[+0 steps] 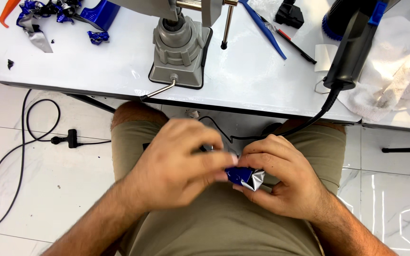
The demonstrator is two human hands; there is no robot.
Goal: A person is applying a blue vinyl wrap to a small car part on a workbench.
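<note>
Basically, both hands grasp the crumpled blue-and-silver foil piece [246, 178] over the lap: left hand [176, 163] fingers [217, 161] pinching its left edge, right hand [285, 178] fingers [257, 159] clenched around it.

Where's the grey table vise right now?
In the head view, the grey vise stands at top centre on the white table, near its front edge, left of the blue plastic tool.

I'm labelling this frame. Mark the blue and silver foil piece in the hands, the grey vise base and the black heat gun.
blue and silver foil piece [246, 177], head view, crumpled middle.
grey vise base [179, 57], head view, ribbed body.
black heat gun [352, 47], head view, handle.
</note>
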